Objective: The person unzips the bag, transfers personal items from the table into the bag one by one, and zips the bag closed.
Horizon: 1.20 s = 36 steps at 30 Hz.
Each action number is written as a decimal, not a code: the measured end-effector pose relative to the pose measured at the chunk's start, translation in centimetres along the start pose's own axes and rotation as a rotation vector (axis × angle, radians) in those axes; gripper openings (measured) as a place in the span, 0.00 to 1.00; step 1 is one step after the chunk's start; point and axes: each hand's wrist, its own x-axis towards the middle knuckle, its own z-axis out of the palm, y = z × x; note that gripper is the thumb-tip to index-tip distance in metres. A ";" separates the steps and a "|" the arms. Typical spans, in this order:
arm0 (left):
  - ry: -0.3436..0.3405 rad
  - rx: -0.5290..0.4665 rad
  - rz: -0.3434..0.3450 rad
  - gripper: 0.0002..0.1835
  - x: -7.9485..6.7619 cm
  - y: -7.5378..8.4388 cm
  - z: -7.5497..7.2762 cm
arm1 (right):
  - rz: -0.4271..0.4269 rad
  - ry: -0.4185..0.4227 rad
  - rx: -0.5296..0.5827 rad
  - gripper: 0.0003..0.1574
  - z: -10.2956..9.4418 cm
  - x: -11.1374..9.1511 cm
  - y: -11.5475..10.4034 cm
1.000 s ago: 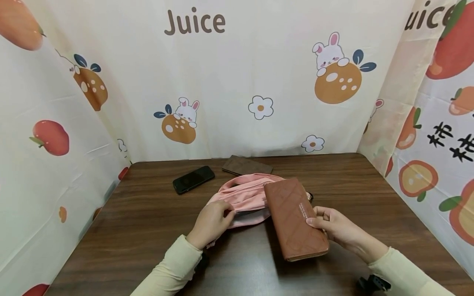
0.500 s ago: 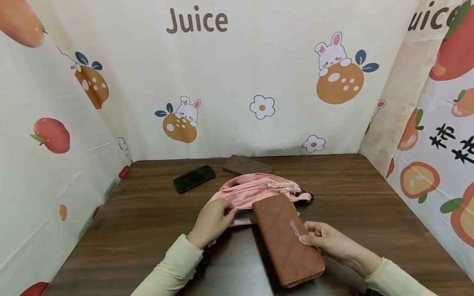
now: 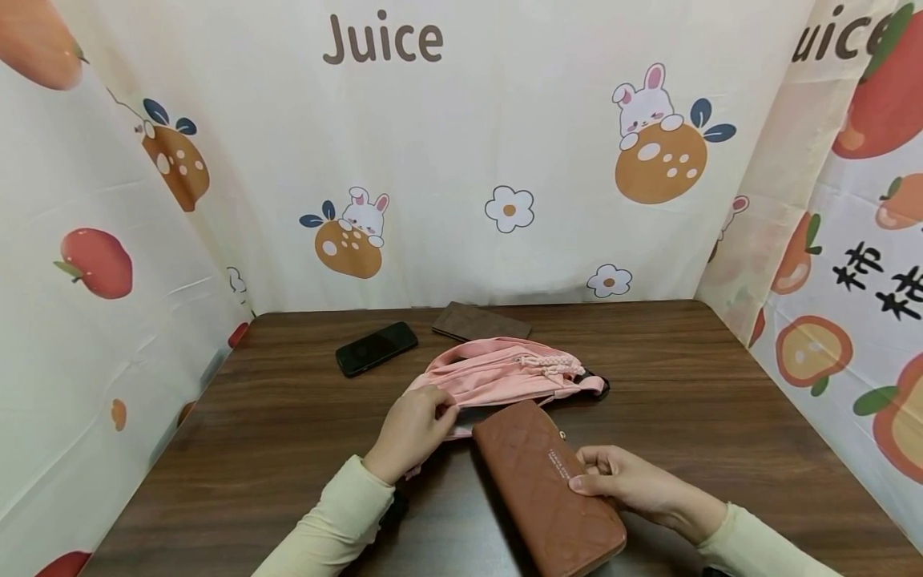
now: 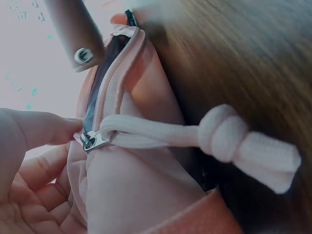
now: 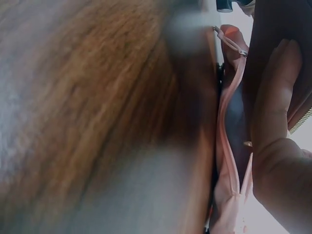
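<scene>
A pink fabric bag (image 3: 497,377) lies on the table with its zipped mouth unzipped, its grey lining showing. My left hand (image 3: 414,433) pinches the bag's edge near the zipper end; in the left wrist view a zipper pull (image 4: 95,140) with a knotted pale cord (image 4: 219,134) sits beside the thumb. In my right hand (image 3: 634,489) is a brown quilted zip-around wallet (image 3: 544,489), gripped by its right side, thumb on top. The wallet's far end is at the bag's opening; the head view does not show whether it is inside. In the right wrist view fingers press the wallet's underside.
Behind the bag lie a black smartphone (image 3: 376,349) and a flat dark brown wallet-like item (image 3: 479,322), partly hidden by the bag. The wooden table (image 3: 238,449) ends at a printed curtain (image 3: 433,144) at the back and sides.
My right hand has drawn the wallet toward me and slightly left, uncovering the bag's right end and its braided cord. The left hand keeps its hold on the bag's edge.
</scene>
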 end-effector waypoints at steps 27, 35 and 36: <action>0.051 0.000 0.058 0.08 0.0 0.3 -0.1 | 0.106 0.020 0.054 0.04 -0.6 2.5 -0.4; 0.049 -0.013 0.066 0.06 0.1 0.5 -0.3 | 0.114 0.141 0.085 0.06 -1.2 2.8 -0.7; 0.048 -0.016 0.066 0.06 0.1 0.6 -0.3 | 0.115 0.154 0.084 0.06 -1.2 2.8 -0.7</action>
